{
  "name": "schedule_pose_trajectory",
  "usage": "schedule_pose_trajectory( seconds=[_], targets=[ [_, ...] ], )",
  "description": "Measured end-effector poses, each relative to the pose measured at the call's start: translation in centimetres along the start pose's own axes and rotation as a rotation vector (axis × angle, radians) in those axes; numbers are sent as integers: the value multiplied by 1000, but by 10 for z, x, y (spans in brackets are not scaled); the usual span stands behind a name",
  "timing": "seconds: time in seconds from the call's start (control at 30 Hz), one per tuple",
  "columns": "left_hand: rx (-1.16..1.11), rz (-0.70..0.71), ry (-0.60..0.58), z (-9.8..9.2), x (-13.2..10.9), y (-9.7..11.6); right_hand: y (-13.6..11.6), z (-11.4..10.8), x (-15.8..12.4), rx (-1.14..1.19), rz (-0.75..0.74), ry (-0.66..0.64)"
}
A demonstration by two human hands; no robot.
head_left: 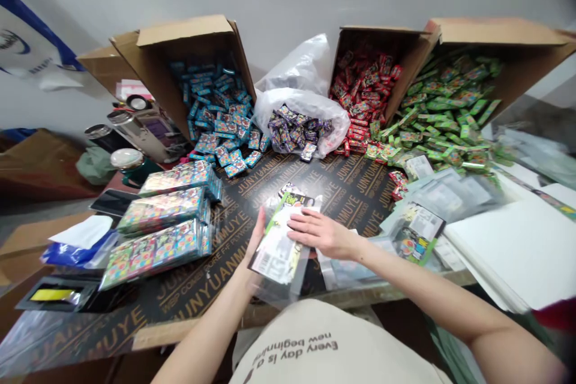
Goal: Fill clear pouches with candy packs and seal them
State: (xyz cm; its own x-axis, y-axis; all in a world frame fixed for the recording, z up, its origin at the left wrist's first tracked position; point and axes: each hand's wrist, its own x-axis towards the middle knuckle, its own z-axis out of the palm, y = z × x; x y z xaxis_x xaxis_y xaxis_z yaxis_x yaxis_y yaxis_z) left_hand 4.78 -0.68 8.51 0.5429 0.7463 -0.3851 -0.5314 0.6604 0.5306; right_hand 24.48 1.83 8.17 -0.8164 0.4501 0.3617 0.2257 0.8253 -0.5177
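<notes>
My left hand (254, 240) holds a clear plastic packet (276, 246) by its left side, thumb along the edge and the other fingers mostly hidden beneath. Inside the packet is a printed card with a green and black top and a pale panel. My right hand (326, 235) lies across the packet's front, fingers stretched out flat on it. Just beyond the packet's top edge, a small purple-and-white wrapped piece (288, 189) rests on the dark printed board (243, 216). To the right, another packet with a green and black card (416, 231) lies among clear bags (454, 195).
Open cartons spill small blue (225, 114), red (364, 93) and green packs (450, 108) along the back. A plastic bag (337, 132) of purple packs sits between. Stacked flat packs (157, 246) stand at left, near a phone (114, 202) and flasks (130, 126); white sheets (513, 240) lie right.
</notes>
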Motion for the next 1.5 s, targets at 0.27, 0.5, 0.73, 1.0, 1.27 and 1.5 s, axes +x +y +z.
schedule_pose_trajectory(
  seconds=[0.27,0.5,0.73,1.0,1.27,1.5],
  targets=[
    [58,73,-29,-5,-1,-17,1,-5,12,169,382,515],
    [304,170,-1,-1,-6,-19,8,-10,27,236,478,347],
    [453,307,-22,1,-14,-17,5,-25,22,207,438,73],
    [398,296,262,-4,-3,-22,14,-2,24,456,688,580],
    [988,460,354,-22,1,-20,17,27,19,938,708,482],
    [894,515,467,-33,4,-9,11,43,2,1148,726,72]
  ],
)
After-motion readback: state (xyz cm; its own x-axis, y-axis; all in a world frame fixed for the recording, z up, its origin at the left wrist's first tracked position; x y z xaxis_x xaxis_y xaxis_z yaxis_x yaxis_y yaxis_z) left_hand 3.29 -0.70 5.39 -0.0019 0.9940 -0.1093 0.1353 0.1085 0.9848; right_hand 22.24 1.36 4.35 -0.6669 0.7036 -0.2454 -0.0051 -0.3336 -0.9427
